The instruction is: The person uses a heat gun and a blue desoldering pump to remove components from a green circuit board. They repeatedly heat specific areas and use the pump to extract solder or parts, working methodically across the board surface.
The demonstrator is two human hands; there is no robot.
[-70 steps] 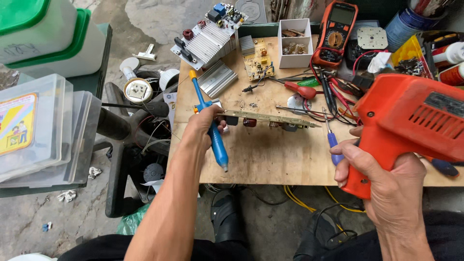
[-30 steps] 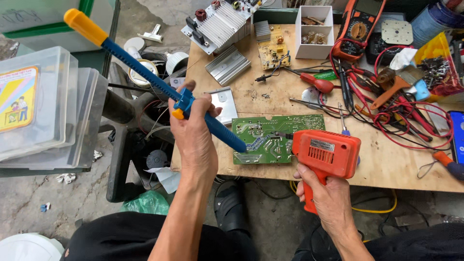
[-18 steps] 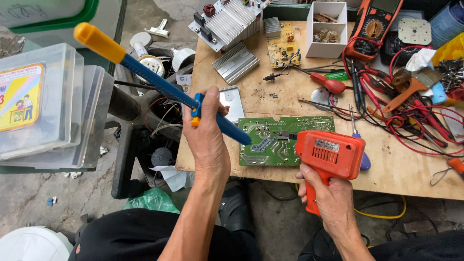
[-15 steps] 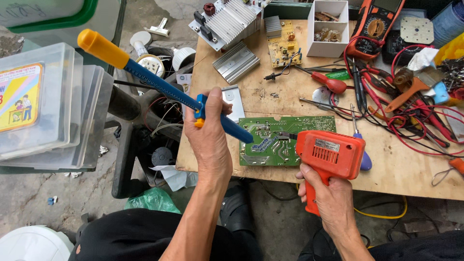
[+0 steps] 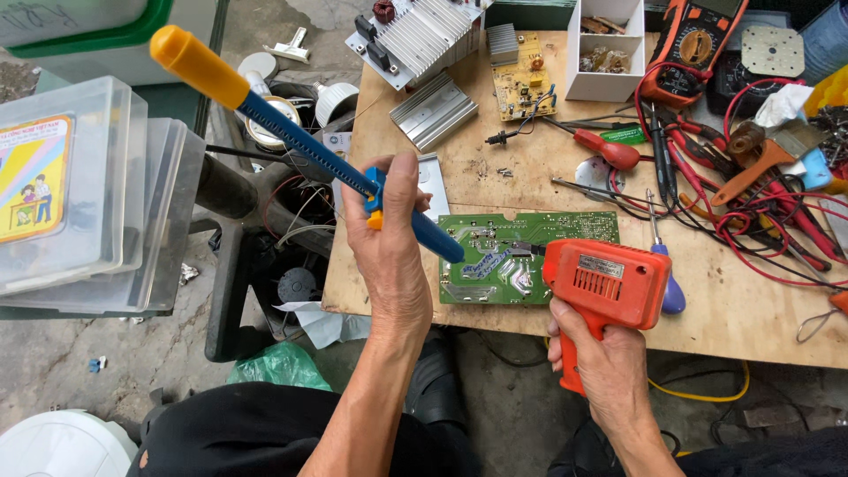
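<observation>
Green board [image 5: 517, 256] lies flat at the near edge of the bench [image 5: 415, 291]; everything below is placed from it.

Left hand [image 5: 389, 243], just left of the board, is closed round a blue desoldering pump [image 5: 309, 146]. Its nozzle touches the board's left part; the yellow plunger end stands up and away to the far left (looks cocked, though that is a judgement).

Right hand [image 5: 601, 367], at the board's near right corner, grips the handle of an orange soldering gun [image 5: 605, 283], whose tip reaches onto the board close to the nozzle.

Progress: both tools are on one joint, so the work seems mid-step. Heating and sucking are in hand; no part looks lifted off the board.

Hard to make out: the joint itself is too small to tell whether the solder is melted or cleared. The gun's body hides the board's right edge, and the trigger finger is tucked under. Beyond the board, a red screwdriver [image 5: 605, 150] and tangled red leads [image 5: 751, 212].
</observation>
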